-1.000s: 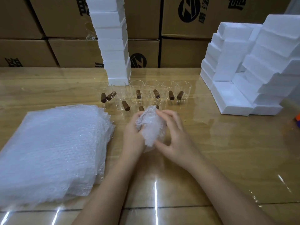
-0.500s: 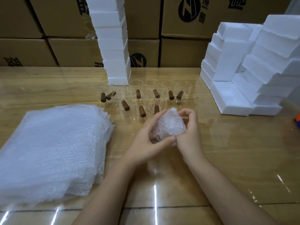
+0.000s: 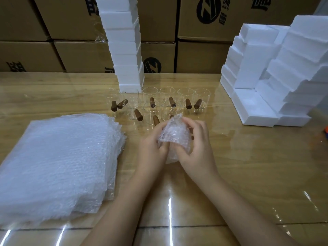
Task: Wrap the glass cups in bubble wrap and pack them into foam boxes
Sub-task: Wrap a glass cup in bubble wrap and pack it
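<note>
left hand [image 3: 150,148] grips bubble-wrapped cup [image 3: 174,137] | right hand [image 3: 197,148] curled round its other side | glass cups [image 3: 202,96] just beyond

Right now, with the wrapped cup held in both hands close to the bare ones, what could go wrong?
1. The left hand and right hand hold the wrapped cup beside the bare glass cups; a swing could knock their wooden handles.
2. The wrap's top end sticks out loose, so it may unwind if either grip eases.
3. The tall foam stack stands in the cups' back row; a bump could topple it onto them.
</note>
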`<state>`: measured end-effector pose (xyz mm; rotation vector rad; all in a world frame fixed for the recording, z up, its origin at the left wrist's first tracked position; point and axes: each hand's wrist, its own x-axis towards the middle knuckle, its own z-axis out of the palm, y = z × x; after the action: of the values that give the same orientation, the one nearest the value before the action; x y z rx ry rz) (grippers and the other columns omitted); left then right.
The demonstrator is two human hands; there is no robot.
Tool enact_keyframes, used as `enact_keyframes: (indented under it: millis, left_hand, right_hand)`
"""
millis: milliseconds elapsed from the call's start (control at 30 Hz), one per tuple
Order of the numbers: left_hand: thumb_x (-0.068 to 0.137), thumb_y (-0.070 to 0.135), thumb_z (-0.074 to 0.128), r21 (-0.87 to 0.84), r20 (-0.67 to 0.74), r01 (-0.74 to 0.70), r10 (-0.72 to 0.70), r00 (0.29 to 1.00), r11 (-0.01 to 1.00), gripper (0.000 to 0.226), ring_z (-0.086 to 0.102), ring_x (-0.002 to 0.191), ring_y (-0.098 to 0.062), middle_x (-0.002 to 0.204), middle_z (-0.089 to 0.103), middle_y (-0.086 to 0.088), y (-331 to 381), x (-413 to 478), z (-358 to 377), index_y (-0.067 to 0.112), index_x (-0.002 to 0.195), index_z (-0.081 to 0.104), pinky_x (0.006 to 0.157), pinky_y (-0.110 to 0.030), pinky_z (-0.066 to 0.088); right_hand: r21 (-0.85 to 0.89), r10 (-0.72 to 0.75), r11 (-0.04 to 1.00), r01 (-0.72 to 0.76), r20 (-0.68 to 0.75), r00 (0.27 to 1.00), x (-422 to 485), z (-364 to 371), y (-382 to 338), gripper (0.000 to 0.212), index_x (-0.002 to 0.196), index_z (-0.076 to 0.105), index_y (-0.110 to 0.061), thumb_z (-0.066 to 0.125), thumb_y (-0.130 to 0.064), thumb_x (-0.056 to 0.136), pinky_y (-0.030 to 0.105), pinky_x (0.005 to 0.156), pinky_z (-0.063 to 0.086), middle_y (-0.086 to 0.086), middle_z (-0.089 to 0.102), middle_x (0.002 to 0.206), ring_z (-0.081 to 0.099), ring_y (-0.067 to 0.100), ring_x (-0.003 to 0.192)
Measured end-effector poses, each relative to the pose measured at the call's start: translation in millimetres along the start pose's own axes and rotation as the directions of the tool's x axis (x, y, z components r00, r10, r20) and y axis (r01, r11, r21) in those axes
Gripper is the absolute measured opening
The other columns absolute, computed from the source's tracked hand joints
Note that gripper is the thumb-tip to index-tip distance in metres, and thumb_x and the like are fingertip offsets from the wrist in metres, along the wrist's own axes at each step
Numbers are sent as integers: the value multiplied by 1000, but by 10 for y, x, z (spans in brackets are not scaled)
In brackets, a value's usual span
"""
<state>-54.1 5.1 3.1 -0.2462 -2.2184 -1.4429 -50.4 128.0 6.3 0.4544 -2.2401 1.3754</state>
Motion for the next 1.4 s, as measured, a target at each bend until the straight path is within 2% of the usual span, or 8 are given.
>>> enact_keyframes:
  millis: [133, 333, 567, 633, 767, 1067, 1233, 1400]
  left_hand:
    - [68, -3, 54, 267, 42, -155, 149, 988, 951, 63, 52, 94, -9, 111, 69, -3, 11, -34, 48, 12, 128, 59, 70, -3, 34]
    - [96, 26, 41, 373, 184, -307, 254, 949, 876, 48, 52, 126, -21, 145, 44, -9, 103, -81, 131, 4, 138, 45, 95, -34, 45]
    - [90, 17, 51, 443, 21, -398, 435, 900, 803, 32, 70, 94, -21, 115, 69, -9, 85, -73, 204, 2, 114, 68, 83, -30, 47]
    - [88, 10, 57, 378, -44, -339, 383, 923, 861, 27, 66, 97, -14, 112, 70, -6, 59, -66, 193, 4, 111, 69, 85, -30, 46]
    - [77, -6, 63, 282, -118, -197, 237, 964, 939, 26, 52, 92, -7, 103, 68, -4, 7, -17, 108, 5, 100, 66, 76, -40, 51]
    - [63, -14, 63, 427, -163, -331, 432, 887, 841, 12, 59, 66, -34, 73, 57, -20, 34, 19, -4, -6, 71, 59, 53, -47, 48]
    - [70, -3, 60, 474, -156, -432, 556, 816, 767, 27, 46, 67, -25, 70, 56, -16, 71, -77, 116, 12, 82, 42, 55, -39, 38]
    - [70, 21, 56, 365, -99, -289, 346, 933, 885, 42, 56, 81, -21, 99, 57, -15, 99, -104, 179, 15, 111, 51, 57, -28, 45]
  right_hand:
    - [-43, 45, 998, -46, -33, 998, -5, 6, 34, 58, 122, 54, -8, 49, 2, 65, 24, 94, 42, -2, 44, 112, 49, 16, 108]
    - [186, 289, 951, -249, -239, 927, 122, -92, 128, 56, 98, 49, -34, 50, 15, 71, 2, 79, 37, -15, 50, 104, 49, -12, 95]
    - [481, 525, 783, -395, -171, 834, 111, 30, 216, 42, 101, 49, -35, 48, 4, 87, 38, 87, 52, 6, 57, 117, 59, 22, 106]
    - [428, 492, 809, -403, -117, 863, 82, 54, 202, 41, 104, 48, -38, 52, 0, 87, 34, 92, 50, 6, 54, 123, 57, 13, 109]
    - [265, 338, 915, -306, -87, 937, 20, 99, 118, 43, 105, 44, -36, 68, -8, 83, 3, 74, 41, -7, 45, 113, 48, -20, 93]
    - [277, 310, 906, -319, 77, 948, -53, 121, 8, 56, 134, 39, -23, 67, -14, 86, 22, 100, 43, -1, 48, 135, 47, -1, 120]
    - [239, 288, 935, -263, -75, 955, -24, 52, 14, 46, 121, 51, -16, 63, -6, 77, 23, 88, 46, 7, 60, 113, 58, 17, 104]
    - [-13, 91, 996, -93, -144, 985, 64, -66, 59, 43, 110, 60, -9, 64, 12, 73, 14, 78, 42, 0, 60, 104, 55, 10, 94]
